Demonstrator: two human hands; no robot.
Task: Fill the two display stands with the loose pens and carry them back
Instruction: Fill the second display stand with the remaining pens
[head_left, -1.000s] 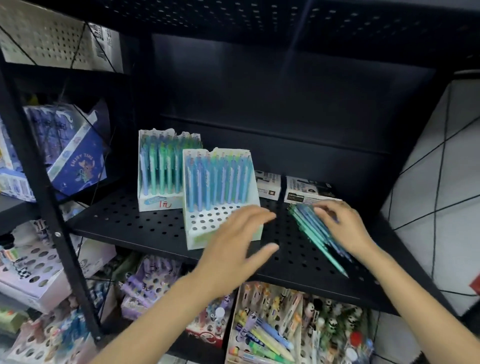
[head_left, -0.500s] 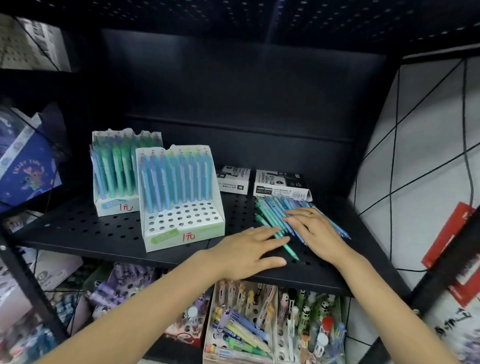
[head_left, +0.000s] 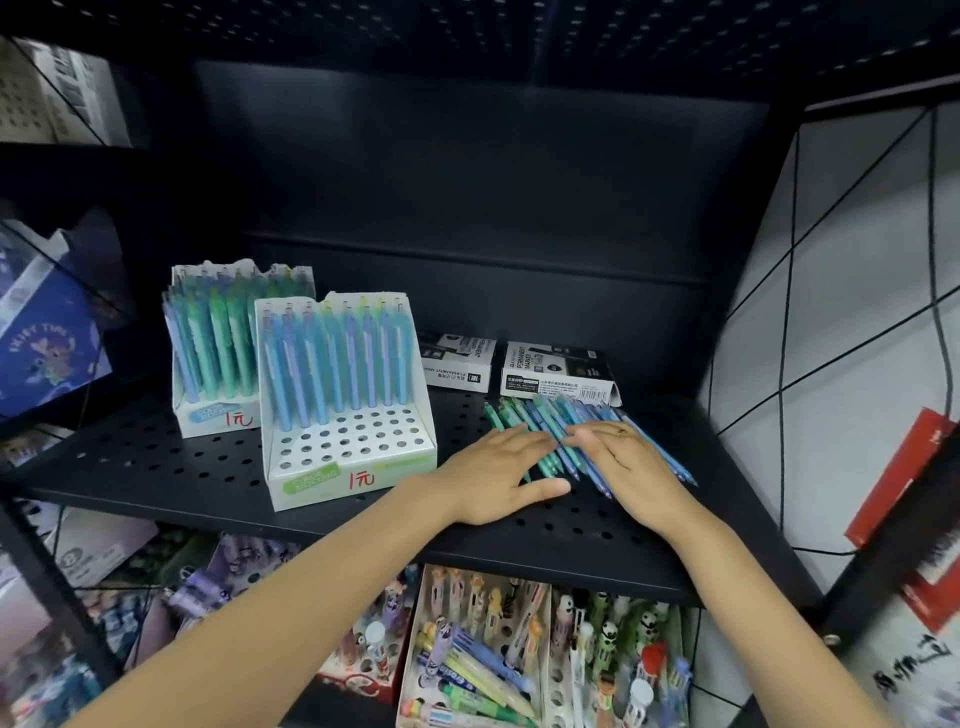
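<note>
While loose blue and green plastic pens (head_left: 558, 431) lie fanned on the black perforated metal shelf (head_left: 156, 457), left hand (head_left: 498, 475) and right hand (head_left: 631, 462) press flat, released, grasping none. Risk: round barrels rolling off the front edge. White cardboard display stand (head_left: 348, 410), front holes empty, stands just left.

Counts on the black perforated shelf (head_left: 156, 467)

Two pen display stands, front (head_left: 348, 457) and rear (head_left: 218, 415); two permanent marker boxes (head_left: 457, 361) (head_left: 558, 374); one heap of loose pens (head_left: 550, 421), too overlapped to count; two hands (head_left: 493, 478) (head_left: 634, 467).
</note>
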